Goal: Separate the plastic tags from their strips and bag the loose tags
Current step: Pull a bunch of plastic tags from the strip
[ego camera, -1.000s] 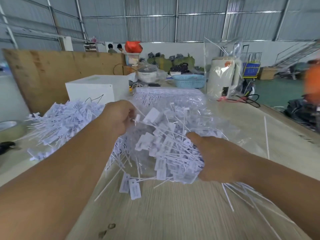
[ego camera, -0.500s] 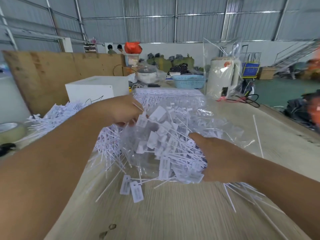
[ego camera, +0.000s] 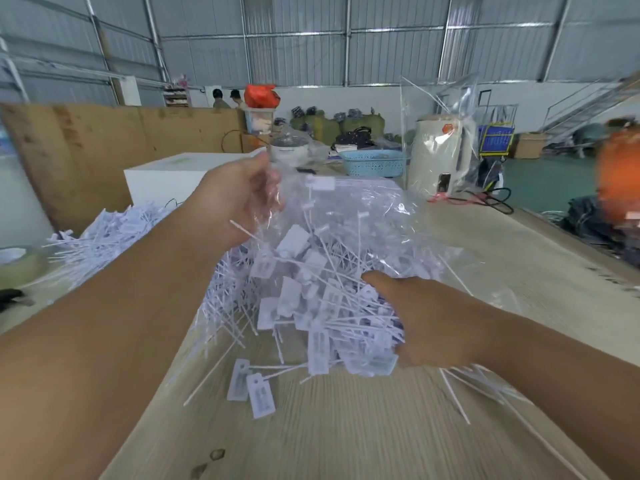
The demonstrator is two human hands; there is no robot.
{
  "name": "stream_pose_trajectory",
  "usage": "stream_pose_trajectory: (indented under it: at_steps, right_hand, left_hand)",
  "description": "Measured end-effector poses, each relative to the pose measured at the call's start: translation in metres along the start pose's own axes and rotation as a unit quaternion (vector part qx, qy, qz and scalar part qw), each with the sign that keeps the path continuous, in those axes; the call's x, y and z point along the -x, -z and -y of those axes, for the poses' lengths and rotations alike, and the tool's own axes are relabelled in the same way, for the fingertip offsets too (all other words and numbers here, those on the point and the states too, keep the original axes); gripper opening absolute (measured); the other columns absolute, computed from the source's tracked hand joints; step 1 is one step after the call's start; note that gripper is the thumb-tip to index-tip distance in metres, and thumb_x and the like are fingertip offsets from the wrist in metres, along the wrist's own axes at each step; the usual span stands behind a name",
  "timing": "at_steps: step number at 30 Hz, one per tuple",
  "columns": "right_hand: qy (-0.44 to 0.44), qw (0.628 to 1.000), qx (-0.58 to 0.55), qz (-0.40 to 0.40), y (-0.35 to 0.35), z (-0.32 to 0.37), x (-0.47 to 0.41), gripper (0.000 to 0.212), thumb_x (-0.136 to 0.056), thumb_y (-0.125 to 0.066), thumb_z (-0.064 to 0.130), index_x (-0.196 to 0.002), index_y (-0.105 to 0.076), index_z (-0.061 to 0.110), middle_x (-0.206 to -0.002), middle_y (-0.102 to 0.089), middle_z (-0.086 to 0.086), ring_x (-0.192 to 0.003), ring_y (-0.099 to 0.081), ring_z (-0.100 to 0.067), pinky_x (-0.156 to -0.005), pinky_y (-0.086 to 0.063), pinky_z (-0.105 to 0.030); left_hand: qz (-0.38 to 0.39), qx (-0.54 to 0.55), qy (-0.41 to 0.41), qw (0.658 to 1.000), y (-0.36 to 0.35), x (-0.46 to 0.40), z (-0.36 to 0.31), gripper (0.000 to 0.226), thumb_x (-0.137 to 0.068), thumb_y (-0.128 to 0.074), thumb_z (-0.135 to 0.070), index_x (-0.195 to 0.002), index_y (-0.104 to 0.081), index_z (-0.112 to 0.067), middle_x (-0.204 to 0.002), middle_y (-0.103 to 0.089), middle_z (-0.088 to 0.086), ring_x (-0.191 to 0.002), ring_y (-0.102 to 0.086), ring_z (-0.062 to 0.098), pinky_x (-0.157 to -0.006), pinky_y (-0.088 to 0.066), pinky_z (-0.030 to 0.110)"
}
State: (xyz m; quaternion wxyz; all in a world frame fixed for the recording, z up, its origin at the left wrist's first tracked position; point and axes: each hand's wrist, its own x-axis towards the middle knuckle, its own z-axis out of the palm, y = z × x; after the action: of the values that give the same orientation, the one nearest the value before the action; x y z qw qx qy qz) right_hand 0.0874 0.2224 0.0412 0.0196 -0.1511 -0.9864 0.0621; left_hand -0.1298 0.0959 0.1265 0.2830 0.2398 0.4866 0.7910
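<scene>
Corrugated metal walls and a wide green floor surround the pale wooden tabletop (ego camera: 363, 427) I am working over. Toward its far edge stand a white box (ego camera: 166, 178), a blue perforated basket (ego camera: 375, 163) and a cream kettle (ego camera: 438, 155) wrapped in clear film, with black and red cables (ego camera: 485, 199) trailing beside it. At the left edge sits a roll of tape (ego camera: 20, 263), and a brown board (ego camera: 104, 150) leans up behind the box. Two people (ego camera: 227, 98) stand far back by the wall, and a blurred orange shape (ego camera: 620, 181) shows at the right.

Between me and the box lies a heap of white plastic tags (ego camera: 104, 233) spread along the left side of the tabletop; my left forearm crosses in front of part of it. At the middle, a clear plastic bag (ego camera: 367, 216) is lifted up, its lower part sagging full of loose tags (ego camera: 311, 292). My left hand (ego camera: 239, 199) pinches the bag's upper edge, fingers curled round the film. My right hand (ego camera: 429, 320) cups the bulging bag from the right side, fingers wrapped round the mass, though the fingertips are hidden. Just below the bag, two tags (ego camera: 251, 388) lie flat on the wood near me, and thin white strips (ego camera: 460, 396) fan out under my right wrist.
</scene>
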Motion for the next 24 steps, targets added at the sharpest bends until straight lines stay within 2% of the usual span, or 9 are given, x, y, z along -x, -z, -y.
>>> stream_pose_trajectory:
  at_steps: [4, 7, 10, 12, 14, 16, 18, 22, 24]
  right_hand:
    - [-0.059, 0.997, -0.026, 0.052, 0.005, -0.001, -0.008, 0.107, -0.067, -0.075, 0.021, -0.143, -0.004, 0.045, -0.1, -0.062, -0.003, -0.075, -0.063, -0.011, -0.059, -0.055, -0.031]
    - [-0.115, 0.991, -0.051, 0.047, 0.013, -0.004, -0.017, 0.108, -0.068, -0.077, 0.019, -0.149, -0.007, 0.035, -0.101, -0.06, 0.004, -0.072, -0.06, -0.008, -0.049, -0.044, -0.021]
    - [-0.175, 0.983, -0.061, -0.012, 0.02, -0.005, -0.024, 0.095, -0.067, -0.075, 0.019, -0.143, -0.019, 0.027, -0.086, -0.057, 0.005, -0.072, -0.059, -0.013, -0.049, -0.043, -0.024]
    - [-0.205, 0.977, -0.042, -0.034, 0.019, 0.0, -0.029, 0.093, -0.065, -0.071, 0.014, -0.142, -0.021, 0.027, -0.083, -0.056, 0.004, -0.071, -0.058, -0.016, -0.051, -0.044, -0.026]
    - [-0.211, 0.977, -0.01, -0.039, 0.017, 0.006, -0.033, 0.092, -0.064, -0.067, 0.01, -0.142, -0.02, 0.028, -0.08, -0.054, 0.005, -0.068, -0.055, -0.015, -0.048, -0.041, -0.026]
    - [-0.201, 0.978, 0.025, -0.044, 0.016, 0.011, -0.035, 0.089, -0.064, -0.065, 0.007, -0.139, -0.021, 0.029, -0.078, -0.054, 0.005, -0.065, -0.054, -0.014, -0.045, -0.037, -0.024]
    - [-0.184, 0.98, 0.056, -0.057, 0.014, 0.015, -0.034, 0.083, -0.065, -0.065, 0.007, -0.133, -0.023, 0.031, -0.078, -0.054, 0.005, -0.063, -0.053, -0.013, -0.044, -0.035, -0.024]
    - [-0.145, 0.986, 0.075, -0.036, 0.01, 0.018, -0.032, 0.085, -0.066, -0.075, 0.018, -0.131, -0.021, 0.033, -0.096, -0.047, 0.005, -0.083, -0.052, -0.018, -0.056, -0.042, -0.031]
    - [-0.16, 0.986, 0.055, 0.01, 0.015, 0.017, -0.032, 0.102, -0.061, -0.08, 0.022, -0.139, -0.014, 0.031, -0.12, -0.037, -0.001, -0.112, -0.041, -0.027, -0.074, -0.047, -0.038]
  left_hand:
    - [0.108, -0.187, -0.116, 0.969, -0.006, 0.026, -0.006, 0.015, -0.076, -0.077, -0.024, -0.075, -0.062, -0.026, -0.059, -0.049, -0.008, -0.053, -0.042, 0.012, -0.054, -0.041, 0.025]
    - [0.08, -0.458, -0.269, 0.844, -0.005, 0.046, -0.005, 0.03, -0.076, -0.079, -0.009, -0.075, -0.064, -0.035, -0.058, -0.043, -0.013, -0.054, -0.039, 0.007, -0.053, -0.04, 0.017]
    - [0.066, -0.497, -0.384, 0.775, -0.009, 0.066, 0.003, 0.032, -0.084, -0.069, -0.005, -0.078, -0.059, -0.035, -0.052, -0.04, -0.013, -0.046, -0.036, 0.002, -0.048, -0.032, 0.006]
    - [0.035, -0.544, -0.433, 0.718, -0.012, 0.072, 0.008, 0.023, -0.086, -0.067, -0.011, -0.092, -0.063, -0.033, -0.055, -0.047, -0.014, -0.053, -0.045, 0.002, -0.056, -0.041, 0.013]
    - [-0.036, -0.647, -0.428, 0.63, -0.01, 0.069, 0.012, 0.022, -0.09, -0.062, -0.019, -0.112, -0.064, -0.022, -0.074, -0.063, -0.005, -0.072, -0.059, 0.02, -0.068, -0.049, 0.031]
    - [-0.11, -0.737, -0.379, 0.548, -0.006, 0.06, 0.011, 0.018, -0.094, -0.053, -0.023, -0.105, -0.066, -0.014, -0.084, -0.066, 0.011, -0.081, -0.061, 0.037, -0.066, -0.045, 0.037]
    - [-0.141, -0.734, -0.34, 0.571, -0.002, 0.052, 0.009, 0.03, -0.098, -0.045, -0.03, -0.078, -0.06, -0.012, -0.071, -0.058, 0.007, -0.074, -0.057, 0.037, -0.061, -0.036, 0.032]
    - [-0.139, -0.537, -0.161, 0.816, 0.0, 0.023, -0.004, 0.044, -0.096, -0.045, -0.043, -0.067, -0.061, -0.014, -0.062, -0.057, 0.004, -0.059, -0.057, 0.024, -0.058, -0.046, 0.03]
    - [-0.103, -0.437, -0.068, 0.891, 0.003, 0.013, -0.002, 0.042, -0.096, -0.048, -0.044, -0.069, -0.065, -0.017, -0.057, -0.05, 0.002, -0.043, -0.048, 0.016, -0.049, -0.045, 0.024]
